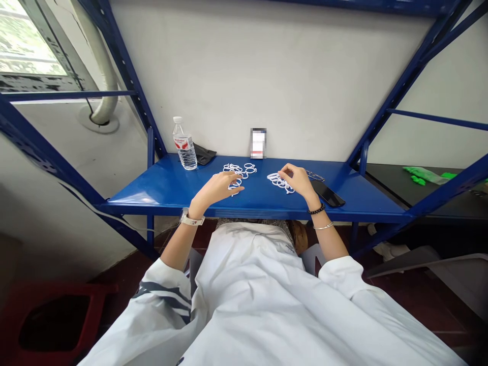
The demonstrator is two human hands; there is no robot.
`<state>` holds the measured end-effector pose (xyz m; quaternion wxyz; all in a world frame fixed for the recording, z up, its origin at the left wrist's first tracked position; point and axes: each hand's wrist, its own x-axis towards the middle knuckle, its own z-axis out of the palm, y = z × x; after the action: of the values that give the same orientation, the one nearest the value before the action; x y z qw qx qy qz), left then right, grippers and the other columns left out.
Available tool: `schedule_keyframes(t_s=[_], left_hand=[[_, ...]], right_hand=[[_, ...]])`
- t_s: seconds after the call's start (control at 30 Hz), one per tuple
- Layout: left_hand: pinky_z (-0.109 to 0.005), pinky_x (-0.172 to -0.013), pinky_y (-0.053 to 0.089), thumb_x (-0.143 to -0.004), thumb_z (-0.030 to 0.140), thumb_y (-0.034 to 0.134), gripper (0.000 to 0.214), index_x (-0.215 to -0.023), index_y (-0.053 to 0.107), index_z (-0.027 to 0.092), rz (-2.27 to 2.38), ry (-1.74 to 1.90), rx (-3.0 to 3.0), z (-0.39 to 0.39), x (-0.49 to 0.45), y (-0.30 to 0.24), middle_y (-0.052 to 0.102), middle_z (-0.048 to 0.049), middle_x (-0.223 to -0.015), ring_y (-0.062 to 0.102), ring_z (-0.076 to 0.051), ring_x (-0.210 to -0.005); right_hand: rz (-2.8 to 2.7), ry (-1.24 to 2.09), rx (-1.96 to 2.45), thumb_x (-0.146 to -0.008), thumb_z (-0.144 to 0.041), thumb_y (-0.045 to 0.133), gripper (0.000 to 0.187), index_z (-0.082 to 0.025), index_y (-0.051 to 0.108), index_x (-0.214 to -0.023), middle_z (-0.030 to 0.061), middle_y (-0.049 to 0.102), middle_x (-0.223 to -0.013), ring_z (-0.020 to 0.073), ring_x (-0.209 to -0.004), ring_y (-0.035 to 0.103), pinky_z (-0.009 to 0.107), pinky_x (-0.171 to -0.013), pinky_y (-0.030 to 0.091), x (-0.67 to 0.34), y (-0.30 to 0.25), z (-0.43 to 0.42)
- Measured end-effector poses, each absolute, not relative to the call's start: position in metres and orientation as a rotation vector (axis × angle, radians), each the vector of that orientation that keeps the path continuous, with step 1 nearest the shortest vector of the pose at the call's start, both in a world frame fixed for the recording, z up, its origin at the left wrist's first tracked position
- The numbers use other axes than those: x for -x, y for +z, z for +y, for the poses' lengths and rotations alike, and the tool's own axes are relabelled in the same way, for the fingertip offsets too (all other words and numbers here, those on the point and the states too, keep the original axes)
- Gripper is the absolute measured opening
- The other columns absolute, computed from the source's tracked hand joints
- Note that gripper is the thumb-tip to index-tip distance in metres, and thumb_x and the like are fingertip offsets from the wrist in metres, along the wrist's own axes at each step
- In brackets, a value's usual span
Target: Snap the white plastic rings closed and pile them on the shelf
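Thin white rings with small tabs lie on the blue tabletop [152, 183] in two loose groups. My left hand [219, 189] is over the near side of the left group of rings [247, 169], palm down, thumb and fingers apart, hiding some of them. At the right pile of rings [285, 186], my right hand [298, 180] has its thumb and forefinger pinched together on a white ring at the pile's upper edge. The exact contact between those fingertips is small and hard to make out.
A water bottle [185, 145] stands at the back left beside a black pouch [204, 154]. One phone [258, 145] leans upright against the wall. Another phone [328, 194] and a pair of glasses [315, 176] lie by my right wrist. Blue posts frame both sides.
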<state>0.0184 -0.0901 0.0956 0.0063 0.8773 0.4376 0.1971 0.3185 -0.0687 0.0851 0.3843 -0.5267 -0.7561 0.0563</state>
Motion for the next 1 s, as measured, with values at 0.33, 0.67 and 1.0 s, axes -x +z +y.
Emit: schedule_keyframes(t_s=[0.33,0.67,1.0], left_hand=[[-0.027,-0.079,0.050,-0.087,0.023,0.063,0.025,-0.108,0.076,0.019,1.528,0.071,-2.643,-0.039,-0.009,0.054,0.078,-0.0081,-0.093,0.072,-0.024,-0.089],[-0.027,-0.068,0.044,-0.089,0.014,0.054,0.018,-0.085,0.071,0.015,1.506,0.150,-2.723,-0.042,-0.016,0.050,0.074,-0.0109,-0.088,0.069,-0.023,-0.081],[-0.026,-0.073,0.047,-0.089,0.016,0.052,0.016,-0.088,0.068,0.016,1.043,0.527,-2.706,-0.082,-0.025,0.091,0.072,-0.0055,-0.088,0.065,-0.017,-0.079]], right_hand=[[-2.039,-0.024,1.807,-0.098,-0.032,0.052,0.026,-0.016,0.071,-0.095,0.0138,0.074,-0.111,0.0253,-0.105,0.063,0.032,-0.086,0.044,-0.363,0.045,-0.025],[-2.087,-0.025,1.649,-0.097,-0.033,0.050,0.027,-0.017,0.072,-0.099,0.0132,0.073,-0.110,0.0288,-0.107,0.062,0.039,-0.091,0.046,-0.355,0.053,-0.032],[-2.216,0.532,1.078,-0.091,-0.047,0.061,0.037,-0.020,0.071,-0.114,0.0102,0.074,-0.117,0.0256,-0.107,0.068,0.041,-0.093,0.052,-0.299,0.071,-0.069]])
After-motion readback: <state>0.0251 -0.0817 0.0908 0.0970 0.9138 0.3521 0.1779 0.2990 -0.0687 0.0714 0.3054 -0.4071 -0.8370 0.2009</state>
